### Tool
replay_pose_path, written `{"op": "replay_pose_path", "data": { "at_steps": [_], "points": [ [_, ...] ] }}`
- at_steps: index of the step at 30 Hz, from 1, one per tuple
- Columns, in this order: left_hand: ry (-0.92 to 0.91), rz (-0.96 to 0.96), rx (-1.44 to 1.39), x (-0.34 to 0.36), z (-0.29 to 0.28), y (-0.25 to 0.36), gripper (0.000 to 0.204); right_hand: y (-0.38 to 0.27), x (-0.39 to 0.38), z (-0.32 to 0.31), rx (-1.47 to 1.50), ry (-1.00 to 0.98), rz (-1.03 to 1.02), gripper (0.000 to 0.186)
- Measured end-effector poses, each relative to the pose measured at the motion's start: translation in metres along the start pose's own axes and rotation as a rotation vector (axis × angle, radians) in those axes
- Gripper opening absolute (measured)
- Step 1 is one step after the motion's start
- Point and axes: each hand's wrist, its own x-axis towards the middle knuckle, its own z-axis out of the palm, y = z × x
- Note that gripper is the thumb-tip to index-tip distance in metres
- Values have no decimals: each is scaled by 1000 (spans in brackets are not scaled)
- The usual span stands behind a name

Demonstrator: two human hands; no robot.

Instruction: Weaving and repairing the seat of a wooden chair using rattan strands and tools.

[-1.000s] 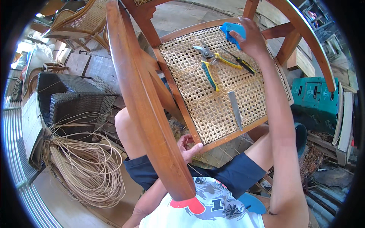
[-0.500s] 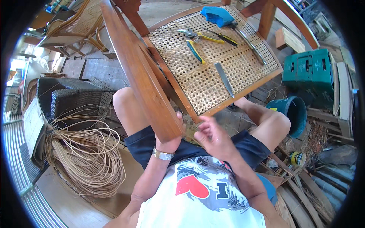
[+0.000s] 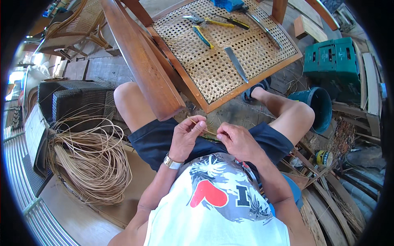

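In front of my lap, my left hand is closed in a pinch, and my right hand pinches a little to its right. A short, thin tan rattan strand runs between the fingertips of both hands. Just beyond them stands a wooden armchair with a woven cane seat, its near corner pointing toward my hands. The chair's broad wooden armrest ends close above my left hand. On the seat lie a knife blade, pruning shears, a green-and-yellow handled tool and a screwdriver.
A hammer and a blue bundle lie at the seat's far side. On the left is a big coil of rattan. Green crates, a dark green bucket and wood scraps stand or lie right.
My left hand has let go of the armrest and come beside my right hand, and both now pinch the rattan strand. The chair appears higher and further left in view.
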Motion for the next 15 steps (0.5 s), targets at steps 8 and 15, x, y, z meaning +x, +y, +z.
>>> {"op": "replay_pose_path", "data": {
  "at_steps": [8,15],
  "points": [
    [-2,65,-295,12,3,-11,21,-1,7,17,52,85,23,9],
    [-19,26,-255,18,4,-9,20,4,21,9,95,149,76,9]
  ]
}}
